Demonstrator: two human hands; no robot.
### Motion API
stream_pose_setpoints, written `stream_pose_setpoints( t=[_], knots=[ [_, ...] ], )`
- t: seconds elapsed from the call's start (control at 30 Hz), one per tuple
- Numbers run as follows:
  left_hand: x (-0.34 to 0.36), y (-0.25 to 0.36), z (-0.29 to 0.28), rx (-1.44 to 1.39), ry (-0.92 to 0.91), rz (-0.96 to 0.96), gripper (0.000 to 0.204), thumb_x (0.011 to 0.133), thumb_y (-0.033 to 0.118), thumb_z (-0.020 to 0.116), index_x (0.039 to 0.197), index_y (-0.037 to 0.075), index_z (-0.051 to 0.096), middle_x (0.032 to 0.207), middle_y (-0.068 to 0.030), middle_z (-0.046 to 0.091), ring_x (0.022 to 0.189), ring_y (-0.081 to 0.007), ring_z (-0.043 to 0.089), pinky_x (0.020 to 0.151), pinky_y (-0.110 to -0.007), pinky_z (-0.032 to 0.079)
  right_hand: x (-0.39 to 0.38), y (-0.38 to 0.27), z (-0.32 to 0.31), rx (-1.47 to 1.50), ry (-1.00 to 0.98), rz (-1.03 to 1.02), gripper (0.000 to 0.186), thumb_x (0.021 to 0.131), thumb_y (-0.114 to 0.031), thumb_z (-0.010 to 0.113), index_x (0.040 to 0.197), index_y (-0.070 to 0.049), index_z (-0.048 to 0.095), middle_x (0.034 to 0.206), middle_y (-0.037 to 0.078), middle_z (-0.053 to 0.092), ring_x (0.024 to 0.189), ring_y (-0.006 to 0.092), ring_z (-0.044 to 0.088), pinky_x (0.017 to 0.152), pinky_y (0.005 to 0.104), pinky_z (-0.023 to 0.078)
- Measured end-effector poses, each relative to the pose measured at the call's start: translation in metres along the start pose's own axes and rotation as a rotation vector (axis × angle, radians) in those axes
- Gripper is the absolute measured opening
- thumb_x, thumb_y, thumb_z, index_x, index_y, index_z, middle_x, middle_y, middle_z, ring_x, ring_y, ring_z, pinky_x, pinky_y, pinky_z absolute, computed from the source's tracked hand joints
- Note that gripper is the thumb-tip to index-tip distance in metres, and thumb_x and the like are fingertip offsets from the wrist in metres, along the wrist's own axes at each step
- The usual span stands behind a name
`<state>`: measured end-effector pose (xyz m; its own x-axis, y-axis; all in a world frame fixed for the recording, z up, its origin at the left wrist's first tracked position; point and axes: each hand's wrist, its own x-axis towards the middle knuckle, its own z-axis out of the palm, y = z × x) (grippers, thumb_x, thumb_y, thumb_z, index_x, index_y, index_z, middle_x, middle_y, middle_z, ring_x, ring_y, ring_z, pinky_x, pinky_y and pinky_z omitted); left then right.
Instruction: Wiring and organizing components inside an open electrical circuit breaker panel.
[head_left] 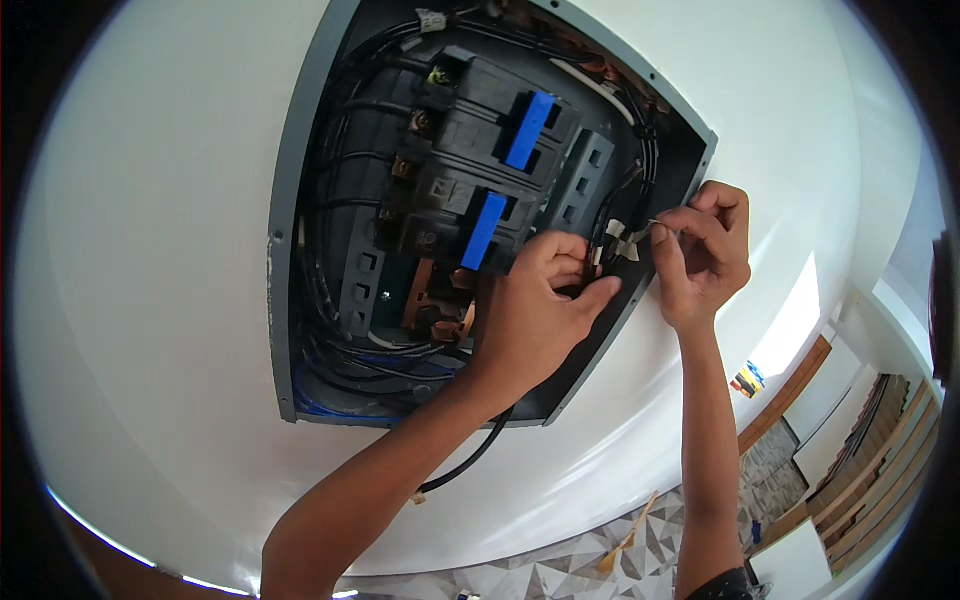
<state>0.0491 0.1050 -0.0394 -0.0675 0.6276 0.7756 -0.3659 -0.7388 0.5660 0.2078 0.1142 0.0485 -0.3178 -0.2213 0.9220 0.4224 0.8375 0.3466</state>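
Note:
An open grey electrical panel box point(285, 300) is set in the white wall. Inside it, my left hand point(540, 310) reaches across the lower right part, its fingers curled round black wires point(597, 230) near the right side. Cream tape tags point(622, 240) are wrapped on these wires. Just at the box's right edge, my right hand point(705, 255) pinches a thin light strand beside the tags between thumb and forefinger; its exact kind is too small to make out. Left of the hands sit two black circuit breakers point(470, 150) with blue switch levers point(530, 130).
More black cables point(335, 160) run along the box's left side, and blue wires point(325, 400) lie at its bottom. One black cable point(470, 465) hangs out below. Copper bars point(425, 295) show under the breakers. A broom point(628, 540) lies over the patterned floor point(560, 578), near wooden stairs point(870, 480).

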Motion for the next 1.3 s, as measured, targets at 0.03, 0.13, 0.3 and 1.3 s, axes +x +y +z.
stream_pose_setpoints(
  t=[0.03,0.13,0.3,1.3],
  knots=[
    [0.001,0.003,0.002,0.067,0.008,0.025,0.024,0.084,-0.002,0.077,0.103,-0.005,0.063,0.095,-0.0141,0.075,0.087,-0.0141,0.072,0.076,-0.024,0.058,0.001,0.0,0.0,0.001,0.006,-0.005,0.012,0.071,0.006,0.07,0.083,0.002,0.071,0.102,0.008,0.047,0.088,0.0159,0.048,0.067,0.0228,0.038],
    [-0.001,0.008,0.005,0.249,0.002,0.046,0.025,0.083,0.003,0.08,0.1,-0.004,0.063,0.088,-0.0138,0.075,0.08,-0.0144,0.073,0.072,-0.024,0.058,-0.006,-0.002,0.0,-0.006,0.022,-0.007,0.013,0.07,0.006,0.069,0.082,0.002,0.071,0.1,0.008,0.048,0.087,0.0164,0.049,0.067,0.0231,0.039],
    [0.002,0.025,0.006,0.593,-0.017,0.008,0.023,0.084,0.014,0.081,0.098,0.0,0.068,0.076,-0.0129,0.075,0.068,-0.0177,0.074,0.062,-0.028,0.054,-0.007,-0.002,0.0,-0.029,0.032,-0.082,0.014,0.068,0.005,0.069,0.081,0.002,0.071,0.098,0.008,0.05,0.082,0.0166,0.05,0.066,0.0239,0.039],
    [0.013,-0.007,0.013,0.706,0.083,0.333,0.017,0.08,0.019,0.072,0.079,0.002,0.072,0.067,-0.0101,0.071,0.061,-0.0249,0.07,0.063,-0.034,0.052,-0.001,0.026,0.013,0.458,0.238,-0.348,0.009,0.072,-0.005,0.071,0.08,0.0,0.07,0.094,0.008,0.051,0.072,0.0168,0.052,0.062,0.0292,0.042]
  ],
)
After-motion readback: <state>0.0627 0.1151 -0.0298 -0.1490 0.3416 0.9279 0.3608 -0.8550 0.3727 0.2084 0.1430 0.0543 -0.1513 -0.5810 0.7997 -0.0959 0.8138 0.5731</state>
